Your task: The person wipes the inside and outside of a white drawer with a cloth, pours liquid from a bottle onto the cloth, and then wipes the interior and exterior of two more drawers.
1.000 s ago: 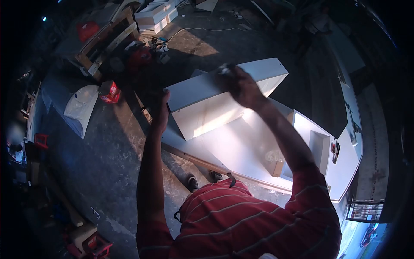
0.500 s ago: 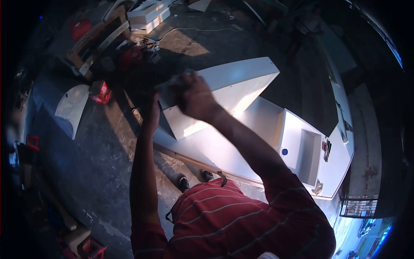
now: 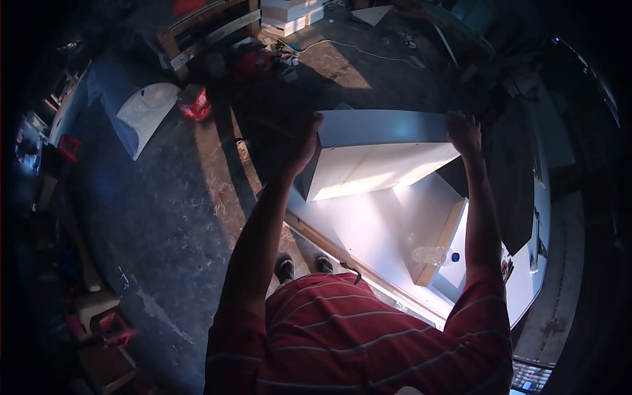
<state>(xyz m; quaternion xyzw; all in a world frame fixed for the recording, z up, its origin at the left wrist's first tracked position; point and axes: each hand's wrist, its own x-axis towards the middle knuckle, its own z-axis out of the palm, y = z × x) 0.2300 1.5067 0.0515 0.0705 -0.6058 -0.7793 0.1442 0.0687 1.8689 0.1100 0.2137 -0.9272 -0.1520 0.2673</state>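
A white drawer-like box [image 3: 388, 126] stands tilted above a white work surface [image 3: 355, 220], its pale inner or under face lit by sunlight. My left hand [image 3: 307, 146] grips its left end, fingers partly hidden behind the panel. At the opposite end, my right hand [image 3: 466, 135] is wrapped over the right corner. Close to my right forearm is a clear plastic bottle [image 3: 433, 255] with a blue cap, beside the wooden edge of another white box [image 3: 442, 240]. Whatever lies behind the raised box is hidden.
A red carton [image 3: 194, 103] and a curved pale board [image 3: 148, 108] sit on the concrete floor to the left. Stacked white boxes [image 3: 289, 14] stand at the back. Small tools [image 3: 507, 263] lie right of my forearm. A red stool [image 3: 112, 328] is at lower left.
My right hand has moved from beside my left hand across to the box's right end. The box has turned more square to me, and the view has shifted left.
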